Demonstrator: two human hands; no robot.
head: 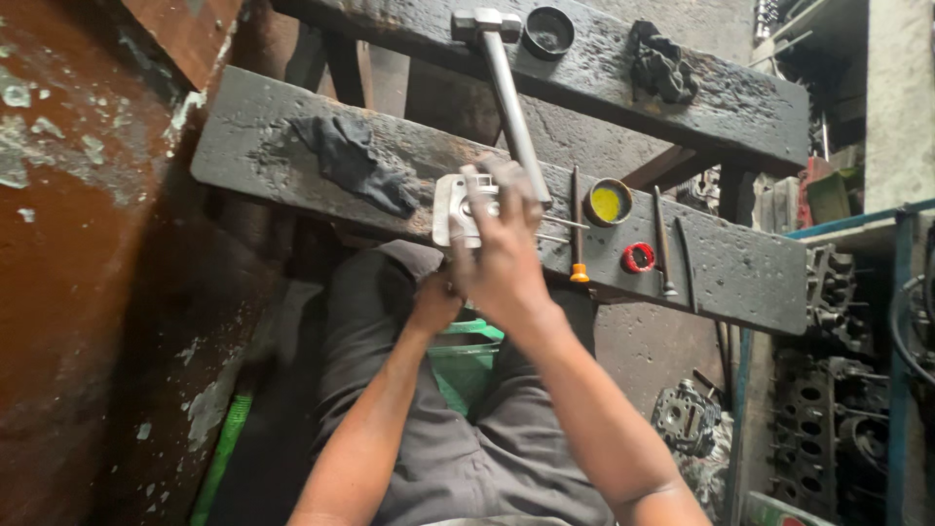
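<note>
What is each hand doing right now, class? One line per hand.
Left hand: mostly hidden under the right hand; grip cannot be told.
Right hand: closed on the small silver metal part at the edge of the dark workbench.

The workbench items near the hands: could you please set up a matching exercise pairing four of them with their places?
Things:
1. hammer
2. dark rag
3. red ring
4. small tin of yellow paste

Places:
A. on the near plank, left of the hands
B. lying across the gap between the two planks
C. just right of the orange-tipped tool
D. on the near plank, below and right of the yellow tin

Pairs: 1-B, 2-A, 3-D, 4-C
</note>
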